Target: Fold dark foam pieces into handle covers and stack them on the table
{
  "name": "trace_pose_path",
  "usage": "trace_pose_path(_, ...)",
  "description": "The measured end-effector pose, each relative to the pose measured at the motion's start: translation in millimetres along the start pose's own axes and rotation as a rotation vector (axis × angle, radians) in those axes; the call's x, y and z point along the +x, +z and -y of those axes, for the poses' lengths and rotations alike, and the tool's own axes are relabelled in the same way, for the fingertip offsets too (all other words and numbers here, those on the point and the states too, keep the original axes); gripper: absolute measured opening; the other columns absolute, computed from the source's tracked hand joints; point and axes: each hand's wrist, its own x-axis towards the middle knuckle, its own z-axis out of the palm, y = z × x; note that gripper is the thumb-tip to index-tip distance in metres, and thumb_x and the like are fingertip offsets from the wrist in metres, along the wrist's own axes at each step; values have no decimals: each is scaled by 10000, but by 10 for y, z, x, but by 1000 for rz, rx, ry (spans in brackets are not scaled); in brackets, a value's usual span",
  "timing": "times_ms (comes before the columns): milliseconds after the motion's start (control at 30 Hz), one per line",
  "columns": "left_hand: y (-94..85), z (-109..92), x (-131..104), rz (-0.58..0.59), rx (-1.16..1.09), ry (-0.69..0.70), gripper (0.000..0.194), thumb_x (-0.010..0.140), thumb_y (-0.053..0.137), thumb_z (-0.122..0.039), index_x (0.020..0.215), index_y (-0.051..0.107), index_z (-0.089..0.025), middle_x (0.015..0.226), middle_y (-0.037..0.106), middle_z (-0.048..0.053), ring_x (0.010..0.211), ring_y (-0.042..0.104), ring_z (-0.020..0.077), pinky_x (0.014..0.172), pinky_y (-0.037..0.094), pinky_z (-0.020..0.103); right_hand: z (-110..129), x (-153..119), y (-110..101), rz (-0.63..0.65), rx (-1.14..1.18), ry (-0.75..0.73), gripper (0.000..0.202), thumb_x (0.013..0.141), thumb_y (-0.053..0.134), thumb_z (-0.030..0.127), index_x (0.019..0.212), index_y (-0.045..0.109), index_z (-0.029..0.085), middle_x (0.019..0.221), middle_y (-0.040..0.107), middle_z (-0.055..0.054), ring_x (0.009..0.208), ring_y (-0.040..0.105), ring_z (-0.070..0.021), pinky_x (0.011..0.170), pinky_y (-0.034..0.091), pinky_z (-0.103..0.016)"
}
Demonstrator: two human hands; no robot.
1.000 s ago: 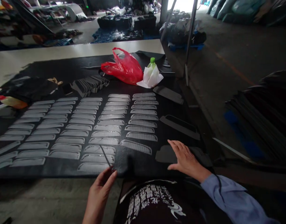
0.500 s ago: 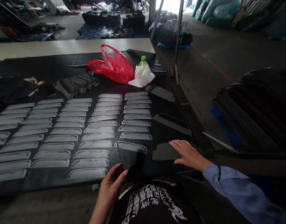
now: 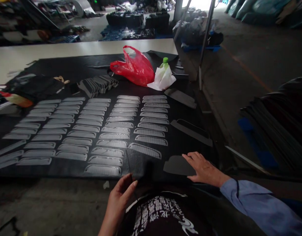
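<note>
My left hand [image 3: 122, 193] is at the table's front edge, thumb and fingers pinched on a thin dark stick [image 3: 128, 162] that points away from me. My right hand [image 3: 202, 168] is open, with its fingers stretched out over the right end of a flat grey piece [image 3: 177, 165] with a curved upper edge. Whether the fingertips press on it I cannot tell. Several rows of grey strips with shiny rims [image 3: 105, 160] lie left of it. Nearest to the grey piece is a tilted strip [image 3: 146, 150]. Another grey piece [image 3: 192, 131] lies beyond my right hand.
A red plastic bag [image 3: 136, 70], a green-capped bottle [image 3: 165, 62] and white paper [image 3: 162, 78] stand at the back of the black-covered table [image 3: 74, 68]. Behind the rows is a stack of grey pieces [image 3: 98, 86]. Dark sheets [image 3: 276, 114] are piled on the right.
The view has turned left, so the table's things appear further right and a yellow bottle shows at left. My right hand has moved slightly nearer along the grey piece; the left keeps its pinch.
</note>
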Motion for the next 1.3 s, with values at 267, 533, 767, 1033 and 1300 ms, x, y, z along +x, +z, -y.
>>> trace_pose_path(267, -219, 63, -36, 60, -12, -15, 505, 536, 792, -440, 946, 672, -171, 967, 711, 71, 953, 642, 236, 888, 489, 321, 565, 346, 127, 33, 38, -85, 790, 603, 734, 353, 1284, 448, 76, 1092, 512, -162, 999, 451, -298, 865, 422, -443)
trace_pose_path(533, -242, 53, 78, 63, -25, 5, 558, 509, 799, -464, 953, 669, -152, 973, 706, 94, 958, 639, 247, 902, 481, 342, 716, 725, 109, -7, -1, -60, 781, 629, 734, 398, 1286, 442, 93, 1106, 525, -163, 1014, 459, -302, 861, 414, -439)
trace_pose_path(767, -226, 27, 181, 117, -5, 29, 543, 522, 805, -441, 963, 673, -152, 993, 701, 101, 983, 632, 249, 909, 475, 334, 730, 697, 68, 13, 4, -61, 805, 617, 763, 385, 1300, 426, 127, 1163, 525, -154, 1062, 467, -305, 884, 413, -443)
trace_pose_path(1033, -87, -21, 159, 133, 8, 62, 526, 512, 804, -450, 936, 678, -165, 924, 718, 75, 926, 651, 234, 849, 508, 303, 289, 292, -13, 0, -13, 37, 775, 607, 751, 339, 1294, 444, 155, 1171, 543, -134, 1063, 486, -295, 900, 424, -455)
trace_pose_path(1300, 56, -77, 79, 132, 68, 39, 575, 488, 803, -479, 944, 675, -152, 932, 715, 88, 974, 637, 254, 897, 486, 319, -145, -46, -98, -61, -5, 53, 765, 640, 741, 321, 1321, 420, 189, 1227, 551, -115, 1111, 504, -279, 943, 418, -449)
